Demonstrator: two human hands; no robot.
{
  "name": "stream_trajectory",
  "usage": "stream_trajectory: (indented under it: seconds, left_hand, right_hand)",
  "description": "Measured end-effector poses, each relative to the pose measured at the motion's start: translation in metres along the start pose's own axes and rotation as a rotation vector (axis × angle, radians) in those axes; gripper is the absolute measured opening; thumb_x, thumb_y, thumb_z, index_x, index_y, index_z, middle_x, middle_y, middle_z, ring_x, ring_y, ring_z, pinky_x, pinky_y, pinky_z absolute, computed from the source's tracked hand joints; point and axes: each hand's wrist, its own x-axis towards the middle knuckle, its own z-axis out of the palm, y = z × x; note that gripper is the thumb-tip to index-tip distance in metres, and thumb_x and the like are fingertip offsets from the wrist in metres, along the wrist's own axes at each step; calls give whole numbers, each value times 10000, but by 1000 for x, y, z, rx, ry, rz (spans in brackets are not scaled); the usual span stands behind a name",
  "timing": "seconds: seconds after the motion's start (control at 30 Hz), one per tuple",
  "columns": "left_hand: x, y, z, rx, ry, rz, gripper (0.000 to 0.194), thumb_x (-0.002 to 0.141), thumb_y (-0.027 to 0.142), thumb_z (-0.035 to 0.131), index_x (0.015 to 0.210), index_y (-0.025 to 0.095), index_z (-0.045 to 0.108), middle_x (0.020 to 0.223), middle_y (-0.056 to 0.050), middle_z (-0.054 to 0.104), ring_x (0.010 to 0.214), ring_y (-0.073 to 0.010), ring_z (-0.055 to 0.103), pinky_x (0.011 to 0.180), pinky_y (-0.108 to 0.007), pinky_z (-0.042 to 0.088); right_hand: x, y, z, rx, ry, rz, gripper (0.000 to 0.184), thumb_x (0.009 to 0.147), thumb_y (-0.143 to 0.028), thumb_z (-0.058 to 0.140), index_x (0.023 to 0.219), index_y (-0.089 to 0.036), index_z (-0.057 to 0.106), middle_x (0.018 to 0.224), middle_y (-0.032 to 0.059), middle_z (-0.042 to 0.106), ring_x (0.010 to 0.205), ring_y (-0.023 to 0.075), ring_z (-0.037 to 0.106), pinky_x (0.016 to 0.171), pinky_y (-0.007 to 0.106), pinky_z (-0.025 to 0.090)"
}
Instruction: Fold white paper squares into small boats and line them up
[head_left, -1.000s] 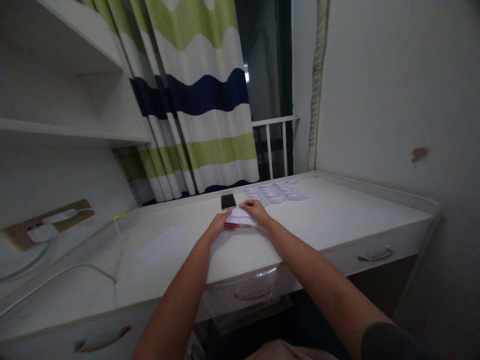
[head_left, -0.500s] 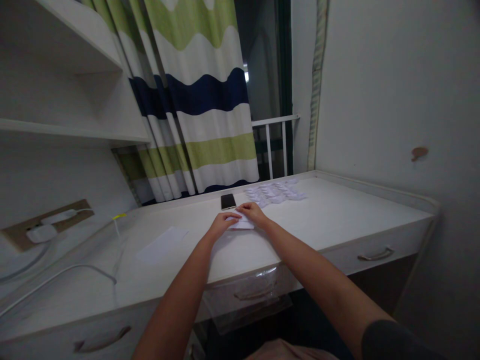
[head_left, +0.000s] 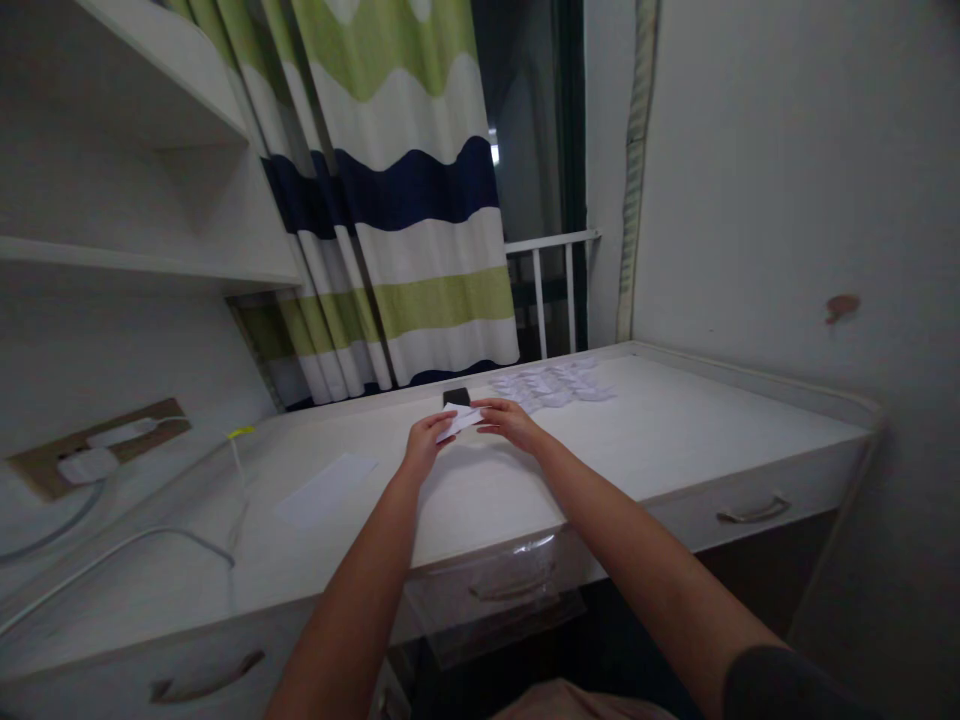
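A folded strip of white paper [head_left: 460, 422] is raised slightly above the desk and slants between my hands. My left hand [head_left: 427, 445] pinches its lower left end. The fingertips of my right hand [head_left: 507, 421] hold its upper right end. Just beyond the paper lies a black smartphone [head_left: 456, 397], its near part hidden behind the strip. A loose heap of small white paper pieces [head_left: 551, 382] lies to the far right of my hands on the white desk [head_left: 645, 450].
A flat white sheet [head_left: 326, 490] lies on the desk to the left. A white cable [head_left: 127, 545] runs across the left side from a wall socket panel [head_left: 97, 450]. Shelves overhang at left, a striped curtain [head_left: 405, 200] hangs behind, and a wall bounds the right.
The folded paper has risen from the desk and now slants between my hands. It covers the near part of the phone, and my hands sit slightly farther apart.
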Motion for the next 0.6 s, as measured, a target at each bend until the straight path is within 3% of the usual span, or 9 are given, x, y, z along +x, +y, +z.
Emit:
stream_trajectory:
  seconds: [0.27, 0.43, 0.6]
  left_hand:
    - [2, -1, -2, -19, 21, -26, 234, 571, 172, 622, 796, 137, 675, 722, -59, 654, 604, -119, 582, 564, -222, 457]
    - [-4, 1, -1, 56, -45, -25, 226, 576, 195, 621, 784, 126, 674, 771, -73, 664, 637, -133, 592, 575, -233, 459]
    - [-8, 3, 1, 52, -128, -33, 231, 589, 272, 622, 747, 113, 677, 804, -86, 665, 667, -150, 597, 578, -240, 460]
  right_hand:
    - [1, 2, -2, -17, -60, -5, 300, 630, -192, 637, 930, -185, 630, 885, 51, 645, 795, 157, 616, 742, 322, 474]
    - [3, 8, -2, -180, -57, 8, 274, 591, -157, 649, 865, -173, 646, 787, 30, 646, 703, 123, 606, 645, 255, 481]
    - [1, 8, 2, -275, -66, -8, 264, 562, -230, 686, 812, -148, 668, 739, 34, 649, 672, 109, 589, 607, 225, 468]
